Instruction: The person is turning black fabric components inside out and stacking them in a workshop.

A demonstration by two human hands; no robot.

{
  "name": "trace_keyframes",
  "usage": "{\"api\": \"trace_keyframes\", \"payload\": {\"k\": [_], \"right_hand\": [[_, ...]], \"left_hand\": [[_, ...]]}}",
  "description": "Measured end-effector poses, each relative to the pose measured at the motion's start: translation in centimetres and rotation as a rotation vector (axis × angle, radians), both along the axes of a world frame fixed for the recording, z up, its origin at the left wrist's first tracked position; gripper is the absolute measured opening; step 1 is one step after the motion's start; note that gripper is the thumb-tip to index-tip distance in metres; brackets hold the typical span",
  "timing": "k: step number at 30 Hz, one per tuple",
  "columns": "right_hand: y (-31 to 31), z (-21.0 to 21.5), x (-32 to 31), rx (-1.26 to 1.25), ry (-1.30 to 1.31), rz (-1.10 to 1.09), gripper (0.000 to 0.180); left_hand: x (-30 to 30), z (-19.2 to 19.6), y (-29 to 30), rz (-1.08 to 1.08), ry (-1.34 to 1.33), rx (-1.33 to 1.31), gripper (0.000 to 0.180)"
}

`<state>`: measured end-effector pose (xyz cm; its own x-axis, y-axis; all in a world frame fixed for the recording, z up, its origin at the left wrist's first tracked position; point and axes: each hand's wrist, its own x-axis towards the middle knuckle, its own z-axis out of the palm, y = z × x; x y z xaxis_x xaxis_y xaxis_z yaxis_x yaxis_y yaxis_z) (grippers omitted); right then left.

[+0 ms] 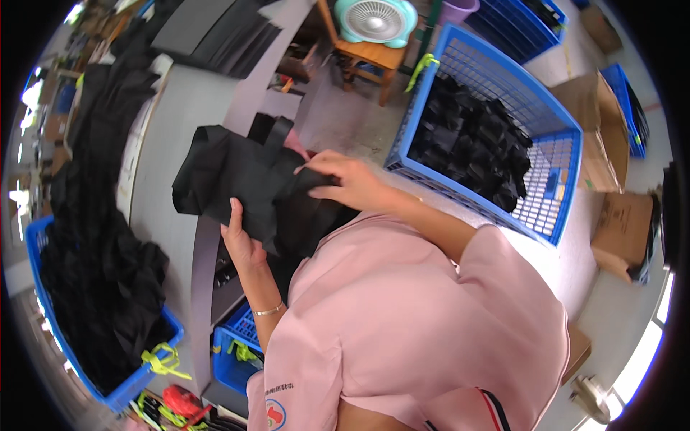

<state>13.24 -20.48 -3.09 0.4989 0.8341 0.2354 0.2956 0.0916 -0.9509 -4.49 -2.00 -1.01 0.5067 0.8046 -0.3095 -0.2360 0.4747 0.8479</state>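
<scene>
A folded black fabric piece (248,176) is held up in front of me, over the table's edge. My left hand (243,244) grips its near lower side, the thumb lying on top and the other fingers hidden beneath. At its right side my right hand (352,181) is closed, thumb and fingers pinching the cloth. A black loop or strip (272,131) sticks up behind the fabric, beside a small pink thing (295,144) that I cannot make out.
A grey table (169,136) runs along my left, with stacked black sheets (215,36) at its far end. Blue crates (568,179) (43,237) holding black fabric stand on both sides. A fan (375,20) sits on a wooden chair (377,54); cardboard boxes (624,233) are at right.
</scene>
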Motion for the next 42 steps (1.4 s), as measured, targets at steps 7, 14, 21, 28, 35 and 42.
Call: {"api": "trace_keyframes", "payload": {"k": [7,14,21,28,35,42], "right_hand": [[-0.5,1.6,-0.6,0.215,0.014,-0.400,0.021],[-4.1,2.2,0.6,-0.003,0.643,-0.353,0.055],[-8.7,-2.5,0.9,0.432,1.320,-0.412,0.040],[-29.6,-10.6,9.6,0.570,0.773,-1.019,0.033],[-45.7,-13.2,19.5,-0.035,0.789,-1.736,0.046],[-20.6,-18.6,17.0,-0.259,0.513,-1.091,0.048]], "left_hand": [[1.0,-1.2,-0.6,0.008,-0.098,-0.097,0.040],[3.0,1.2,-0.4,0.002,-0.205,-0.086,0.043],[7.1,0.3,-6.2,-0.507,-0.046,0.160,0.065],[2.6,-1.1,-3.0,-0.424,0.160,0.126,0.053],[-2.1,-3.3,-1.4,-0.192,0.251,0.107,0.047],[-5.9,-3.2,2.1,0.248,0.257,0.347,0.025]]}}
